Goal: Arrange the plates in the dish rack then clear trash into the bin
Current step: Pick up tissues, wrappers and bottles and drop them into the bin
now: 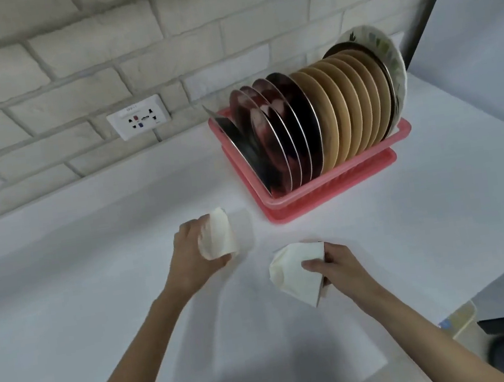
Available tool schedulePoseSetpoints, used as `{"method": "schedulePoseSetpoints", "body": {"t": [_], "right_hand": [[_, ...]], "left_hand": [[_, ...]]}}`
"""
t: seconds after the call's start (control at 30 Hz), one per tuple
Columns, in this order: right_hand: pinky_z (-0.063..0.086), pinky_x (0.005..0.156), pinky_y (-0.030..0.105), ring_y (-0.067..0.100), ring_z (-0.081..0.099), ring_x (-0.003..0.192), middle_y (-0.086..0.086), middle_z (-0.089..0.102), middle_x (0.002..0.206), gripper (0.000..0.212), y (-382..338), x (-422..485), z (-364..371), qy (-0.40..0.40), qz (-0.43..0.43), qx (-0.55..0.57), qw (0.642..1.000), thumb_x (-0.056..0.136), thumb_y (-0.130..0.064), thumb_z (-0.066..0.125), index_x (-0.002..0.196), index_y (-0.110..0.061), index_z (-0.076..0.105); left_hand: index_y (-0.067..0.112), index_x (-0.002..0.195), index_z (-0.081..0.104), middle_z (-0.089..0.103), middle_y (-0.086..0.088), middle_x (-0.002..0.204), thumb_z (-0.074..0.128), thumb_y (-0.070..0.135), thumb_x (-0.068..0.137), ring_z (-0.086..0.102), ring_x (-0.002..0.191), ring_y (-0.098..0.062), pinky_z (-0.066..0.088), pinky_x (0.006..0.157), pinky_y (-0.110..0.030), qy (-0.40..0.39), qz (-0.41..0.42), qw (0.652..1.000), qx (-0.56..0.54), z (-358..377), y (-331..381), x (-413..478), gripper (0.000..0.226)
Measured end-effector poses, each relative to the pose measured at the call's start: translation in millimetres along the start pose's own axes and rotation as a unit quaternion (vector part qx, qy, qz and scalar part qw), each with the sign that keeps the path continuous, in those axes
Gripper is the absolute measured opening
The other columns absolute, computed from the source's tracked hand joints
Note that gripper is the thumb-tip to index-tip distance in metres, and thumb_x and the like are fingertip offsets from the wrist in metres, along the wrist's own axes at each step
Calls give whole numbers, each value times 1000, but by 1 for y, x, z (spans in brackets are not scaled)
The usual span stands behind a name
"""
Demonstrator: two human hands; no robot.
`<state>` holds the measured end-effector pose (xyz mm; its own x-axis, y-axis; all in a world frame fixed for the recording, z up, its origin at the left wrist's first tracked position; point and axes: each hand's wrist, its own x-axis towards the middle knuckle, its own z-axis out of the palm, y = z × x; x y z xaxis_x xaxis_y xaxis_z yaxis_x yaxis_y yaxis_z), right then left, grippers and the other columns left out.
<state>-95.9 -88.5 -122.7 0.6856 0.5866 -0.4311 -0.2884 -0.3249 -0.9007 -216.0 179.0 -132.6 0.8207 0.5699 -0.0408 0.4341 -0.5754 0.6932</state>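
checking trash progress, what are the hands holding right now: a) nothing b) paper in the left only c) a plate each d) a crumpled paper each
d: the left hand holds one crumpled paper and the right hand holds a second paper.

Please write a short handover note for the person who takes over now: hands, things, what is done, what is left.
Left hand grips one crumpled paper wad.
Right hand grips a second paper wad.
Steel plates, tan plates and a patterned plate stand on edge in the pink dish rack.
Done: plates look arranged.
Left: put both wads into the bin, which is not clearly in view.
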Motion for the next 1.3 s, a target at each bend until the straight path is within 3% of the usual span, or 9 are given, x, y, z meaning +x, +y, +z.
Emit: {"method": "schedulePoseSetpoints", "body": {"t": [0.17,0.4,0.53,0.67,0.73,0.9,1.03,1.2,1.3], "right_hand": [[56,71,42,25,71,91,7,74,99,23,22,-40,-13,47,16,16,999,91,-9,64,111,-17,69],[55,84,50,29,70,95,9,75,99,17,65,-131,-64,238,53,86,966,89,-8,66,105,-10,70],[56,79,45,31,70,93,13,75,99,17,91,-188,-101,322,61,109,939,89,-4,65,105,-7,69],[56,67,35,18,70,77,7,74,88,13,121,-235,-142,385,75,122,912,89,-3,66,99,-10,68],[55,60,28,14,69,74,7,74,87,14,140,-253,-163,409,85,126,900,88,-3,67,100,-9,68],[51,60,16,-1,66,70,-1,73,88,17,191,-279,-224,418,107,87,898,87,-5,68,93,-21,67],[50,60,13,-3,66,69,-6,73,83,20,227,-281,-278,396,128,65,907,87,-4,68,87,-24,68],[52,69,32,18,69,78,5,75,84,12,277,-251,-342,365,173,51,913,85,-6,67,88,-17,72],[49,65,36,20,62,70,18,73,84,8,318,-220,-368,362,213,69,905,84,-5,66,89,-3,72]], "left_hand": [[38,142,40,38,18,131,90,39,63,36,122,-7,43,102,-34,-81,43,995,-41,34,17,-58,93],[43,142,40,37,34,132,88,36,68,41,125,-1,39,92,-17,-193,145,963,-118,87,74,-98,88],[40,143,42,41,29,134,82,49,63,44,127,-5,41,92,-20,-267,185,935,-144,131,118,-124,90],[36,142,43,46,23,136,80,49,62,47,126,-7,47,94,-29,-340,200,905,-157,176,161,-145,89],[40,141,42,46,24,136,81,49,63,47,127,-5,46,95,-26,-372,205,893,-149,198,183,-154,87],[50,140,37,41,32,139,83,47,69,40,130,6,38,102,-16,-434,217,872,-69,265,227,-176,85],[48,139,39,43,30,138,87,39,71,41,128,7,37,101,-16,-452,166,875,-53,326,245,-193,83],[52,129,45,49,24,130,88,31,69,45,123,2,41,98,-24,-454,85,887,-24,403,257,-184,77],[38,136,46,49,15,133,88,24,71,46,123,-6,40,90,-11,-467,45,883,5,460,252,-171,79]]}}
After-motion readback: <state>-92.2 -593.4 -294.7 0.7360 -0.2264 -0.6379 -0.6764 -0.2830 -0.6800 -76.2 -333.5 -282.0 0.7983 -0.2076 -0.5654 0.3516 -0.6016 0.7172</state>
